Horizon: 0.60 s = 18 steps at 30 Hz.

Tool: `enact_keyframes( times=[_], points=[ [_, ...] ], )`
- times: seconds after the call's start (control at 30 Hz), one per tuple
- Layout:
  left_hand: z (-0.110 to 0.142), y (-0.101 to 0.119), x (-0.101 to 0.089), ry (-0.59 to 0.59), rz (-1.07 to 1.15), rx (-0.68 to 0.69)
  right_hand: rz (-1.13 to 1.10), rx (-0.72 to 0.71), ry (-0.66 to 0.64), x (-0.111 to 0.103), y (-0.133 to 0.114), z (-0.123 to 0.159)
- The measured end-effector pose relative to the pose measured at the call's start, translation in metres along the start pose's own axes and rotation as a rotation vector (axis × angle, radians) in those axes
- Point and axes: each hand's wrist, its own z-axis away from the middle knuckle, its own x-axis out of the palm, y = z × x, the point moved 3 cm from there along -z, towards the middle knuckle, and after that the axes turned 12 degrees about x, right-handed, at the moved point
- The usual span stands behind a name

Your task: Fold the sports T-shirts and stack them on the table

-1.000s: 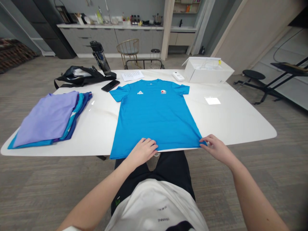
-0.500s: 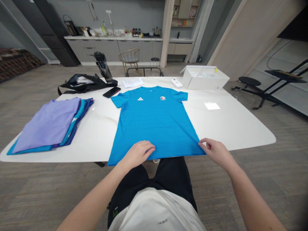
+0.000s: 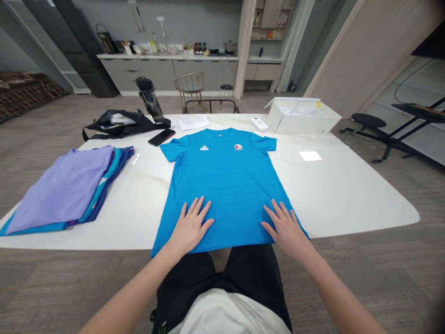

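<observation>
A blue T-shirt lies spread out, front side up, on the white table, its collar away from me and its hem at the near edge. White and red emblems show on its chest. My left hand rests with fingers spread on the lower left of the shirt. On the lower right, my right hand lies the same way, palm down and fingers apart. Neither hand grips the cloth.
To the left is a stack of folded clothes, lilac on top. Along the back are a black bag, a bottle, a phone, a printed paper, a small white device and an open white box.
My right hand has let go of the shirt's lower right corner and moved left onto the cloth. My left hand has shifted left and forward, its fingers now spread.
</observation>
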Motion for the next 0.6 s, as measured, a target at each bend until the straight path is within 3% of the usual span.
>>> enact_keyframes(
  times=[0.13, 0.27, 0.33, 0.43, 0.53, 0.6],
  points=[
    [-0.067, -0.028, -0.008, 0.043, -0.035, -0.015, -0.126, -0.155, -0.049, -0.013, -0.041, -0.071],
    [-0.118, -0.07, -0.007, 0.039, -0.062, -0.092, -0.139, -0.07, -0.076, -0.007, -0.052, -0.141],
    [-0.121, -0.088, -0.002, 0.006, -0.049, -0.135, -0.111, -0.037, -0.09, 0.001, -0.043, -0.154],
    [-0.106, -0.105, 0.003, -0.017, -0.045, -0.176, -0.037, 0.035, -0.074, 0.01, -0.021, -0.151],
    [-0.092, -0.105, 0.002, 0.014, -0.064, -0.217, 0.006, 0.119, -0.04, 0.012, -0.006, -0.141],
    [-0.094, -0.093, -0.001, 0.036, -0.074, -0.192, 0.0, 0.113, -0.004, 0.01, -0.014, -0.14]
  ],
)
